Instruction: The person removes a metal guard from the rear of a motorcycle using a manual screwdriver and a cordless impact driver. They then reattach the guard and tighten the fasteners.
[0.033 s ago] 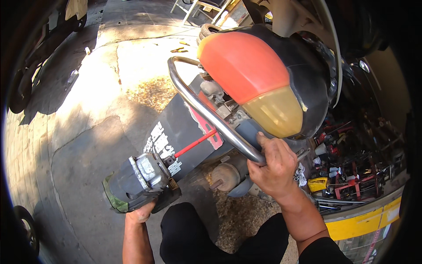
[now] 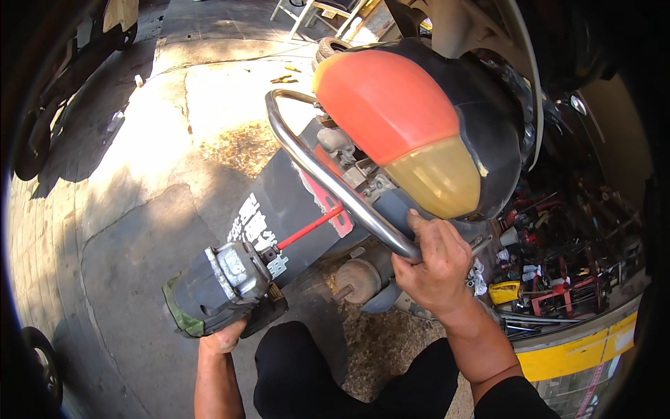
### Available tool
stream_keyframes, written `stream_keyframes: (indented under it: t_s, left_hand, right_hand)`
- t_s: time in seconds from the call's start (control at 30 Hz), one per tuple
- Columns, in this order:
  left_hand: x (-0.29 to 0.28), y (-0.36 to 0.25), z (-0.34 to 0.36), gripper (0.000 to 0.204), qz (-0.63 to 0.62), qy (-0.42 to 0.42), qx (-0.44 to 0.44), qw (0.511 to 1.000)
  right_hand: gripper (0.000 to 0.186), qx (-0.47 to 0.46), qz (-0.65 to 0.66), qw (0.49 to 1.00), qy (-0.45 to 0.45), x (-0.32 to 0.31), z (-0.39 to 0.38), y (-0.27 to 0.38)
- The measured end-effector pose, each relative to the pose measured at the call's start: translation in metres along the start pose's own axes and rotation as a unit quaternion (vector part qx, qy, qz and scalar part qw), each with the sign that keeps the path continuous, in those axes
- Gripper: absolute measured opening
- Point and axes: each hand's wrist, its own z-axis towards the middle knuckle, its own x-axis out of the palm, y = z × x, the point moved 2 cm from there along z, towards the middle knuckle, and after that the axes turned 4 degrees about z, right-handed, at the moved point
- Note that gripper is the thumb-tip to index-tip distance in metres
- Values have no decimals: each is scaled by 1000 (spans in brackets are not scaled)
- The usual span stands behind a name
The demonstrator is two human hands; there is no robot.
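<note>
My left hand (image 2: 225,339) is closed around the grip of a dark impact wrench (image 2: 234,269); the tool's body hides most of the fingers. From its nose a long red extension rod (image 2: 307,230) runs up and right, passing under a chrome tube rail (image 2: 328,178) at the back of a scooter; the rod's far end is hidden there. Farther right, my right hand (image 2: 440,269) grips the lower end of that rail. Above the rail sits the scooter's red and amber tail light (image 2: 391,101). A dark mudguard flap (image 2: 276,202) with white lettering lies behind the rod.
A rusty round canister-like part (image 2: 361,281) sits below the rail, near my knees. To the right, many tools and a yellow piece (image 2: 504,292) lie in a jumble beside a yellow-edged counter (image 2: 569,357). Pliers (image 2: 284,79) lie on the sunlit ground. A wheel (image 2: 43,366) shows at lower left.
</note>
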Motion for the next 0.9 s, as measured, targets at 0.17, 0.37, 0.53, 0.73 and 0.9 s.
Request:
stream_keyframes:
  t_s: [0.17,0.37,0.53,0.73,0.9]
  left_hand:
    - [-2,-11,12,17,61,16,49,997]
    - [-11,-13,12,25,-35,5,-12,999]
    - [-22,-5,5,38,-151,12,-62,987]
    - [-24,-24,10,36,-157,33,-89,983]
    - [-19,-34,16,34,-262,45,-141,954]
  right_hand:
    - [58,2,2,1000,-1,1,0,0]
    - [55,8,4,1000,-2,0,-1,-1]
    - [53,12,8,1000,-6,1,-1,-2]
    - [53,13,10,1000,4,-1,-1,-2]
    - [55,12,20,1000,4,0,-1,-3]
